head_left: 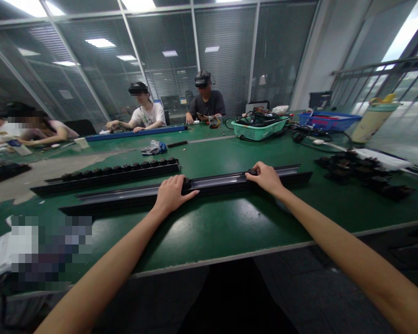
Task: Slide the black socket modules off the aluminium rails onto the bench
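A long black channel rail [223, 184] with a lighter inner groove lies across the green table in front of me. My left hand [170, 192] grips it left of the middle, fingers over the far side and thumb stretched along the near side. Beside those fingers a small black part [186, 183] sits in the groove, partly hidden. Toward the rail's right end, my right hand [265, 177] pinches another small black part [252, 172] at the groove. Behind and to the left lies a second black rail [107, 178] carrying a row of small black parts.
Loose black parts [362, 169] are piled at the right. Farther back stand a green basket [261, 132] of cables, a blue basket [329, 121] and a tumbler [374, 123]. A crumpled cloth [154, 148] lies mid-table. Several other people sit across the table, one near a blue rail [135, 133].
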`<state>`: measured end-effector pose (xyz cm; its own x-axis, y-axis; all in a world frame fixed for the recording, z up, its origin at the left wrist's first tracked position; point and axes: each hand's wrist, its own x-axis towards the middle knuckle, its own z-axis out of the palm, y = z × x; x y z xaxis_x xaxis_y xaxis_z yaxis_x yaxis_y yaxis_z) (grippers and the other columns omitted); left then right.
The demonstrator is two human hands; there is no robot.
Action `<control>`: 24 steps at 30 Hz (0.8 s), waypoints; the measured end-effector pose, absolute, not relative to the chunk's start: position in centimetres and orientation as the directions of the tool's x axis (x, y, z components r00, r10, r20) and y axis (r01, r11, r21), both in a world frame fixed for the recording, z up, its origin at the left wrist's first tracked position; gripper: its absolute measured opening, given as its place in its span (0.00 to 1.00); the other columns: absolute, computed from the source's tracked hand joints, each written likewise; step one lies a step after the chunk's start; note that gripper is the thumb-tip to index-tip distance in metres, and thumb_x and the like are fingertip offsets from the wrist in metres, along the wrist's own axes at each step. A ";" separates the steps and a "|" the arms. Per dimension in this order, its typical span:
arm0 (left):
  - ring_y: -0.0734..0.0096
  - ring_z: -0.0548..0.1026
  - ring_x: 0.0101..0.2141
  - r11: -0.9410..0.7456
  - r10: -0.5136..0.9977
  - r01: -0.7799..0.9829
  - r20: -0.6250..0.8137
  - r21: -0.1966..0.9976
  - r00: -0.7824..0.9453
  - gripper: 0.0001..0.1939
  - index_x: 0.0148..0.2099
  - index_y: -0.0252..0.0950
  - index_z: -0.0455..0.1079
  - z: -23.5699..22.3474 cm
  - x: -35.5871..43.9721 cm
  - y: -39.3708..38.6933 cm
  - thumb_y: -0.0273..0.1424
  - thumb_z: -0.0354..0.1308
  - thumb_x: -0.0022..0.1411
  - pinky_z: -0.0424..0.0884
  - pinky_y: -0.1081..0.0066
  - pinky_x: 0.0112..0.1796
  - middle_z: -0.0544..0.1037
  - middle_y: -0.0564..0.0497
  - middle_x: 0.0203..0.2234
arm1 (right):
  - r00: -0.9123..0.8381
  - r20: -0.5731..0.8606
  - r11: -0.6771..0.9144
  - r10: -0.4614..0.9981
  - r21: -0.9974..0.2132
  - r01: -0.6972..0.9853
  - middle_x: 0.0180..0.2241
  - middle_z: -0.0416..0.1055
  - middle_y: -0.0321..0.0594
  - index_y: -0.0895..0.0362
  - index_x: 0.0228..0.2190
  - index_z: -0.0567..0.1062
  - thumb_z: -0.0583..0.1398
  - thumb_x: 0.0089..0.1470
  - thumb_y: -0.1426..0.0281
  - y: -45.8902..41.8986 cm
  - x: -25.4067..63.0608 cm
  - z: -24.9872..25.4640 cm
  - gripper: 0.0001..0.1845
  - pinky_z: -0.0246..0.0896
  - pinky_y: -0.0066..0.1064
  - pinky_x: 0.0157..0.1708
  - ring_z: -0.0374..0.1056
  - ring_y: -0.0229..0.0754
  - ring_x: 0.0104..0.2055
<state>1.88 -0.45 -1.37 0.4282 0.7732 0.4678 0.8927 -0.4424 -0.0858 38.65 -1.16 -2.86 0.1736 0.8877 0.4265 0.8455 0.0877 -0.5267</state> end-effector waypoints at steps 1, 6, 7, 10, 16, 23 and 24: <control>0.49 0.75 0.46 -0.442 0.772 0.893 0.470 -0.085 0.428 0.34 0.52 0.35 0.67 -1.4 1.9 -0.5 0.62 0.50 0.65 0.67 0.57 0.47 0.78 0.40 0.45 | 0.179 0.427 0.082 0.886 -0.526 0.847 0.28 0.71 0.38 0.52 0.29 0.66 0.64 0.50 0.55 -1.2 38.8 -2.9 0.16 0.51 0.33 0.31 0.66 0.43 0.30; 0.49 0.75 0.47 -0.451 0.769 0.890 0.474 -0.074 0.429 0.34 0.53 0.35 0.68 -1.4 1.8 -0.5 0.61 0.51 0.65 0.67 0.57 0.48 0.78 0.39 0.46 | 0.188 0.427 0.067 0.884 -0.515 0.854 0.28 0.71 0.38 0.52 0.29 0.66 0.64 0.49 0.55 -1.1 39.9 -2.9 0.16 0.52 0.33 0.32 0.66 0.44 0.31; 0.49 0.75 0.46 -0.448 0.772 0.891 0.472 -0.072 0.426 0.34 0.53 0.35 0.68 -1.4 1.8 -0.5 0.61 0.51 0.65 0.67 0.57 0.48 0.78 0.39 0.46 | 0.189 0.427 0.064 0.884 -0.513 0.856 0.28 0.71 0.38 0.52 0.29 0.66 0.63 0.49 0.55 -1.2 40.1 -2.9 0.16 0.52 0.33 0.32 0.66 0.44 0.31; 0.49 0.75 0.46 -0.439 0.777 0.895 0.469 -0.075 0.421 0.34 0.53 0.35 0.68 -1.4 1.9 -0.5 0.61 0.51 0.65 0.67 0.57 0.47 0.78 0.39 0.45 | 0.187 0.420 0.055 0.888 -0.501 0.864 0.29 0.71 0.39 0.52 0.28 0.66 0.63 0.49 0.55 -1.2 41.0 -2.7 0.16 0.53 0.34 0.32 0.66 0.45 0.32; 0.50 0.75 0.46 -0.437 0.774 0.895 0.470 -0.086 0.423 0.34 0.53 0.36 0.67 -1.4 1.8 -0.4 0.62 0.50 0.65 0.67 0.57 0.47 0.78 0.40 0.46 | 0.163 0.358 0.035 0.920 -0.487 0.873 0.29 0.71 0.39 0.52 0.28 0.66 0.64 0.49 0.55 -1.1 42.5 -2.0 0.15 0.55 0.34 0.33 0.66 0.45 0.33; 0.50 0.75 0.45 -0.444 0.760 0.890 0.484 -0.101 0.434 0.33 0.51 0.37 0.67 -1.5 1.7 -0.2 0.62 0.50 0.65 0.68 0.57 0.46 0.78 0.41 0.45 | 0.175 0.344 -0.014 0.922 -0.422 0.907 0.33 0.74 0.43 0.53 0.29 0.68 0.63 0.49 0.56 -1.1 44.0 -1.6 0.15 0.59 0.36 0.35 0.68 0.48 0.35; 0.50 0.75 0.45 -0.444 0.760 0.890 0.483 -0.101 0.435 0.33 0.51 0.37 0.67 -1.5 1.7 -0.3 0.62 0.50 0.65 0.68 0.58 0.46 0.78 0.41 0.45 | 0.179 0.340 -0.021 0.923 -0.422 0.906 0.33 0.74 0.43 0.53 0.30 0.69 0.63 0.49 0.55 -1.1 44.2 -1.6 0.15 0.59 0.36 0.36 0.69 0.48 0.36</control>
<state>1.71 -0.26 -1.50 0.4345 0.7600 0.4833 0.8900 -0.4445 -0.1013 44.22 -1.07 -1.58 0.1793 0.9232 0.3398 0.9064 -0.0207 -0.4219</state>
